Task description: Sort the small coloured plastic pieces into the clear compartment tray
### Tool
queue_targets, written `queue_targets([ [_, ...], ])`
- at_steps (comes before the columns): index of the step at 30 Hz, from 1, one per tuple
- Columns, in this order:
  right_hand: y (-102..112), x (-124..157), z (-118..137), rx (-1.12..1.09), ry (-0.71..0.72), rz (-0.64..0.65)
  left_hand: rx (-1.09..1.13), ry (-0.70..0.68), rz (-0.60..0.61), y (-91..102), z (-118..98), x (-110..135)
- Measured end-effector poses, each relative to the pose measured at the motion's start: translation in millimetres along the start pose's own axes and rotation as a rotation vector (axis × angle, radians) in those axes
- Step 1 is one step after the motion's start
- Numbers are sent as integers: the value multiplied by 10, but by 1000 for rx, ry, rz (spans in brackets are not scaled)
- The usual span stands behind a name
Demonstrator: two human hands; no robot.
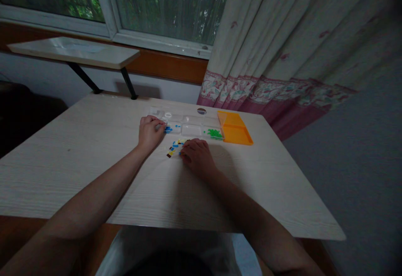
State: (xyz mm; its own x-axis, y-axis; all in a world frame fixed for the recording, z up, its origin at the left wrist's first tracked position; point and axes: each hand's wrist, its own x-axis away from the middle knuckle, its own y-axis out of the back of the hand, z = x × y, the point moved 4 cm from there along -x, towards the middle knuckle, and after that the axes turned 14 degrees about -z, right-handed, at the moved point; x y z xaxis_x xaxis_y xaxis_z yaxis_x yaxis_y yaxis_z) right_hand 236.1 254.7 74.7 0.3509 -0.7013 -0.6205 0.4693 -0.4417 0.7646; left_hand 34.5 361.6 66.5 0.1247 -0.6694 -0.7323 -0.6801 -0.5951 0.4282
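Observation:
A small heap of tiny coloured pieces (174,147), blue, yellow and dark, lies on the pale wooden table (94,154). My right hand (197,155) rests knuckles-up beside the heap, fingers curled and pinched at its right edge. My left hand (151,132) is curled at the clear compartment tray (188,126), fingertips by the blue pieces (168,129) in one cell. Green pieces (215,133) fill another cell. What either hand pinches is too small to see.
An orange lid or tray (235,128) lies open at the right end of the clear tray. A small dark round object (201,110) sits behind the tray. A white shelf (75,52) on black brackets juts from the wall under the window. Curtains (282,58) hang at right.

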Motion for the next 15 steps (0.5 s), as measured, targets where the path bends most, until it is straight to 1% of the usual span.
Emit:
queue_targets([
  [6,-15,-2,-35,-83,-49,-17,-10,-13,-16,10,-20,2],
  [10,-3,-17,-135,-178,-126,-103,1,-8,-15,18,-27,4],
  [15,93,-57,-239,-232,-187,-219,10,-1,-20,17,-20,1],
])
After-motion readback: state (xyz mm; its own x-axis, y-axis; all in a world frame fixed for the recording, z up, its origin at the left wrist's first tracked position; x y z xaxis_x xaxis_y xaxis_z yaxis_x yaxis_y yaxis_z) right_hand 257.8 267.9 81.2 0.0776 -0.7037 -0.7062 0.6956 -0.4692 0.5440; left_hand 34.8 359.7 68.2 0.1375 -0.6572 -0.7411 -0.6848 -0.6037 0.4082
